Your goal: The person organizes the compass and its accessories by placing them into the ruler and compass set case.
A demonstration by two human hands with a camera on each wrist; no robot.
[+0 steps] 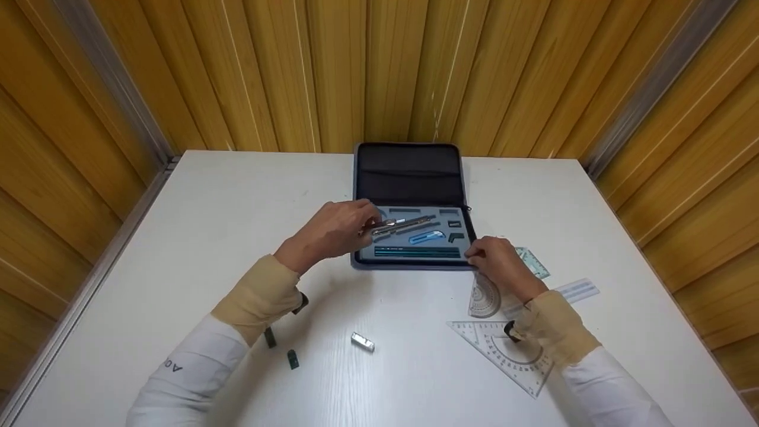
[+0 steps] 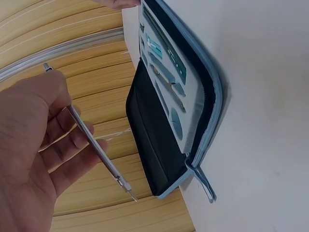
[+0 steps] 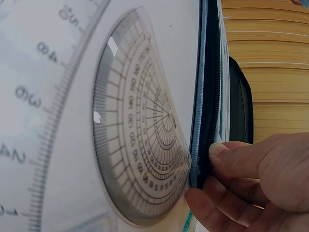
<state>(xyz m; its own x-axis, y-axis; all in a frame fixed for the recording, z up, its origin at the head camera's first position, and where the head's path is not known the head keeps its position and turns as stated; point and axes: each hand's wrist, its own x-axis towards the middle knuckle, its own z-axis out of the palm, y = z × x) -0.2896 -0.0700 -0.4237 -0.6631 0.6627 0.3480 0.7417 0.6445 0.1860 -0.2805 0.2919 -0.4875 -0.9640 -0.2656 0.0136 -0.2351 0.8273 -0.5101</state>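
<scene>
An unzipped zip case (image 1: 409,163) lies at the far middle of the table, its lid folded back. Above the left of its grey tray, my left hand (image 1: 338,230) holds a slim silver mechanical pencil (image 2: 98,147), fine tip outward. A metal compass (image 1: 415,224) sits in the tray, with a blue utility knife (image 1: 427,237) and a row of dark green pencils (image 1: 415,252) nearer the front. My right hand (image 1: 503,265) pinches the case's front right corner, thumb on the zipped rim (image 3: 206,140). Beside that hand lies a clear protractor (image 3: 140,121).
A clear set square (image 1: 504,356) lies under the right forearm, with a ruler (image 1: 580,290) and a green-marked template (image 1: 533,263) beyond it. Toward the front left are a small silver box (image 1: 362,342) and small dark green pieces (image 1: 293,359). Wood-patterned walls (image 1: 385,77) enclose the table.
</scene>
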